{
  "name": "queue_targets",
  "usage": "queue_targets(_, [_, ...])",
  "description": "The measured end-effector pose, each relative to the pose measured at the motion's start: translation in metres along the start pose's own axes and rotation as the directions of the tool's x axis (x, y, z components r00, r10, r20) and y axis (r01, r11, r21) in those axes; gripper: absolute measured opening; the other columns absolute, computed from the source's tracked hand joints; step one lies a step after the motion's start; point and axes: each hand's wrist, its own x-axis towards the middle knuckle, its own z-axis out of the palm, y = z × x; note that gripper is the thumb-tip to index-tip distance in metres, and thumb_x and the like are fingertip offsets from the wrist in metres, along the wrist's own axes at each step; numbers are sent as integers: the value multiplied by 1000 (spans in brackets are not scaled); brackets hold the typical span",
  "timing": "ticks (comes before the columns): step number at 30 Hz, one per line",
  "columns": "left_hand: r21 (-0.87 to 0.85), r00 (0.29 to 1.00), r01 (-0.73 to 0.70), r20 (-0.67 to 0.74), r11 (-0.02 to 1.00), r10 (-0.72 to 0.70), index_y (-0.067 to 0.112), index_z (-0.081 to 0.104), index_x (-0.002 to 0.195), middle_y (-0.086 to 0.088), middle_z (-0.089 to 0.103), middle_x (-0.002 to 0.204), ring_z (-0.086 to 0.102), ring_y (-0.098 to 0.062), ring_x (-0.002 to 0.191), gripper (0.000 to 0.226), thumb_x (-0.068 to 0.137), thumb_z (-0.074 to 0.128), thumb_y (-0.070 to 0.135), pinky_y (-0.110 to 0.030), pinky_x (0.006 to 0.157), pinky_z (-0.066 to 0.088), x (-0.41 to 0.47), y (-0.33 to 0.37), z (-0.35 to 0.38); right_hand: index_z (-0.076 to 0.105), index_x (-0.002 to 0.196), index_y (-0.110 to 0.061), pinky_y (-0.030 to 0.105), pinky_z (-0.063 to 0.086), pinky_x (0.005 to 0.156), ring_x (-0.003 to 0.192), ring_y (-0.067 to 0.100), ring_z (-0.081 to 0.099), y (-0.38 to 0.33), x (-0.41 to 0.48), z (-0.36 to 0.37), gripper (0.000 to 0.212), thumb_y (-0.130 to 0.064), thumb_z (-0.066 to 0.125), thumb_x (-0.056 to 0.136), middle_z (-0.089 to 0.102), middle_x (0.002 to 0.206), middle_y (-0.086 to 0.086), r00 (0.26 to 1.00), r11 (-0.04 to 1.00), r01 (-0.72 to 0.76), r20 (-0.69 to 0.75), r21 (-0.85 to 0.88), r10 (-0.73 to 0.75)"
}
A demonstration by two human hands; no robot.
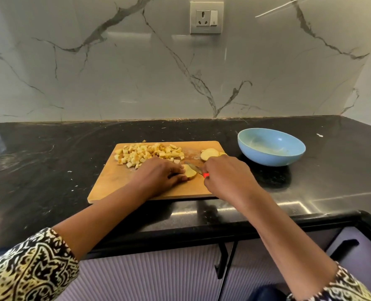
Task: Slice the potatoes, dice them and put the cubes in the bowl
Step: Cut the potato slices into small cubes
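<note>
Head view, centre of frame: left hand (160, 173) fingers (178, 170) pinch a potato slice (191, 172) flat on the cutting board (115, 183). The right hand (225, 170) is clamped round a red-handled knife (193, 166), blade on the slice. Dicing step, I judge. The cube pile (149, 154) sits at the board's upper left, with spare slices (209, 153) at its upper right. The bowl (271, 146) is further right on the worktop (50, 170), no cubes visible inside. Next: cut strips, then crosswise, fingertips tucked back.
</note>
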Motion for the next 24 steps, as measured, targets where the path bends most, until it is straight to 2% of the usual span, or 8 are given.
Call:
queue_targets(3, [-5, 1000, -9, -16, 1000, 9, 20, 65, 118, 3, 68, 117, 64, -9, 103, 37, 89, 59, 41, -30, 93, 51, 0, 0, 1, 63, 116, -20, 27, 39, 59, 77, 18, 55, 4, -12, -4, 27, -13, 47, 94, 58, 89, 0, 999, 999, 30, 40, -39, -29])
queue_targets(6, [-28, 999, -19, -30, 999, 18, 19, 66, 118, 3, 67, 117, 65, -9, 102, 37, 88, 61, 40, -29, 92, 52, -1, 0, 0, 63, 116, -22, 28, 40, 58, 84, 19, 59, 11, -32, -13, 29, -13, 46, 93, 62, 94, 0, 995, 998, 25, 99, -57, -19])
queue_targets(8, [-40, 999, -26, -31, 999, 25, 18, 66, 117, 2, 68, 116, 65, -9, 101, 36, 88, 61, 40, -30, 91, 53, -2, 0, 0, 64, 116, -24, 29, 45, 63, 86, 19, 61, 13, -38, -21, 30, -16, 47, 93, 64, 98, -1, 993, 997, 34, 116, -63, -27])
queue_targets(10, [-54, 999, -29, -31, 998, 27, 18, 67, 116, 2, 68, 115, 65, -10, 101, 35, 88, 62, 39, -30, 91, 53, -3, 0, 0, 63, 120, -30, 25, 45, 60, 84, 14, 60, 18, -41, -30, 32, -20, 49, 93, 64, 98, -5, 991, 998, 48, 123, -42, -42])
queue_targets(13, [-81, 999, -15, -46, 997, 11, 19, 66, 116, 2, 67, 117, 64, -10, 104, 35, 87, 64, 37, -29, 93, 51, -5, 0, -2, 57, 128, -40, 20, 30, 49, 71, 7, 49, 23, -42, -36, 37, -26, 50, 94, 56, 91, -10, 996, 999, 32, 80, 31, -34])
queue_targets(17, [-65, 997, -15, -79, 998, 10, 19, 67, 114, 2, 69, 114, 65, -10, 100, 33, 86, 64, 36, -28, 91, 52, -10, -3, -6, 55, 132, -39, 25, 42, 59, 85, 14, 59, 14, -29, -15, 39, -26, 49, 95, 65, 100, -5, 999, 996, -1, -48, 85, 5])
queue_targets(20, [-11, 999, -9, -47, 1000, 9, 23, 66, 117, 4, 69, 112, 66, -8, 96, 34, 89, 59, 40, -25, 88, 53, -11, -4, -5, 55, 132, -39, 27, 46, 64, 87, 16, 62, 7, -19, 1, 39, -27, 49, 95, 67, 106, -4, 998, 992, -19, -54, 124, 25])
queue_targets(24, [54, 999, 3, -39, 999, -1, 25, 65, 118, 5, 70, 111, 66, -8, 92, 37, 90, 54, 46, -25, 84, 54, -7, -4, -3, 59, 127, -37, 27, 47, 63, 81, 14, 61, 6, -12, 4, 37, -23, 49, 94, 68, 105, -5, 999, 992, -16, -29, 126, 20])
